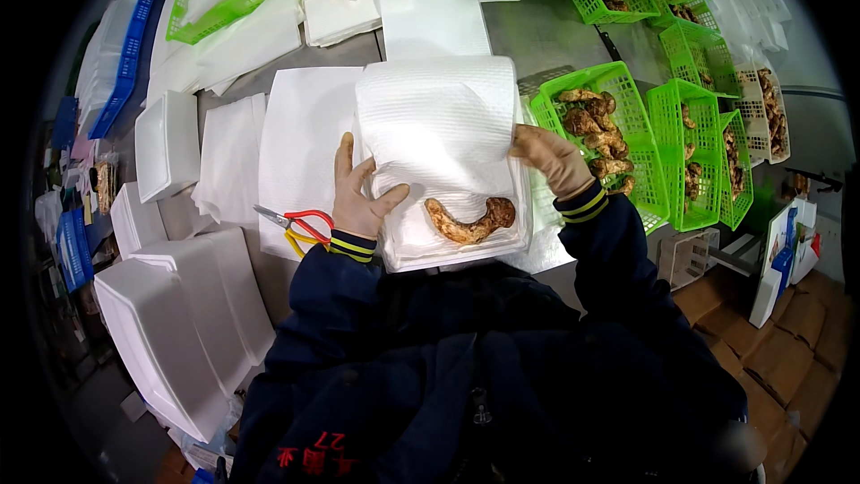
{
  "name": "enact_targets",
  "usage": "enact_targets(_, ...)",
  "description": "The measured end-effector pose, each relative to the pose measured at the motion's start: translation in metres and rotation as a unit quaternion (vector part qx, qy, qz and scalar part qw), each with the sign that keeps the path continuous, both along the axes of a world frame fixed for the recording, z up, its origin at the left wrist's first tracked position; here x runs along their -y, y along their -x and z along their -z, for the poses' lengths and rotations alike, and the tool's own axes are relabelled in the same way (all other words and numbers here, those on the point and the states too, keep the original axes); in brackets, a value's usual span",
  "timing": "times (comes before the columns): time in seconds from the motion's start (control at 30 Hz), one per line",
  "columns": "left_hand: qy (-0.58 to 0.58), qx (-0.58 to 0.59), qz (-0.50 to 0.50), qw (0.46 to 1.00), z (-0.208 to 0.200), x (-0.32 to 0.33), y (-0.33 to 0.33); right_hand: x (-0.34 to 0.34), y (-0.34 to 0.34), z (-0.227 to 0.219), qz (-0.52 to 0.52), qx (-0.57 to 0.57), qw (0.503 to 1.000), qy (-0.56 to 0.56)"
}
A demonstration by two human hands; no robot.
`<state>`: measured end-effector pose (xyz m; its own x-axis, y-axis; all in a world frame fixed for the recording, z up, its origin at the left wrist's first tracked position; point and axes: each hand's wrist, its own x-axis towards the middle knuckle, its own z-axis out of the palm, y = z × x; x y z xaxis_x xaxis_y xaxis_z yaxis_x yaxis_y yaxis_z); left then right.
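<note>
Curved, mottled mushroom (471, 223) beside ribbed sheet (436, 116)

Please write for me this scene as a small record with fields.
left hand: fingers spread, at the box's left side
right hand: gripping the textured white sheet's right edge
white box: one curved brown mushroom near its front, uncovered
textured white sheet: over the box's rear part
right side: green basket holding mushrooms
</note>
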<state>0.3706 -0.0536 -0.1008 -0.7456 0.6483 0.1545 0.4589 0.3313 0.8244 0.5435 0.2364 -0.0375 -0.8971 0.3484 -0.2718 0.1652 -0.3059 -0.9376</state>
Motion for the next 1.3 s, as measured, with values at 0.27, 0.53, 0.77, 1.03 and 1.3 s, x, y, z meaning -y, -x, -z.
enact_targets(0.27,-0.144,0.156,-0.006,0.977,-0.002,0.006,-0.019,0.03,-0.022,0.022,-0.029,0.101,0.933,-0.344)
enact_targets(0.53,-0.152,0.145,-0.003,0.978,0.01,0.017,-0.026,0.01,-0.002,0.034,0.051,0.077,0.919,-0.384)
enact_targets(0.77,-0.194,0.293,-0.089,0.932,0.005,0.016,-0.038,0.018,-0.015,0.019,-0.037,0.052,0.959,-0.276)
enact_targets(1.03,-0.029,0.042,-0.002,0.999,-0.005,0.016,-0.03,0.034,-0.039,0.032,-0.046,0.059,0.963,-0.258)
enact_targets(1.3,-0.044,0.225,-0.054,0.972,-0.005,0.012,-0.042,0.034,-0.033,0.046,-0.028,0.047,0.971,-0.234)
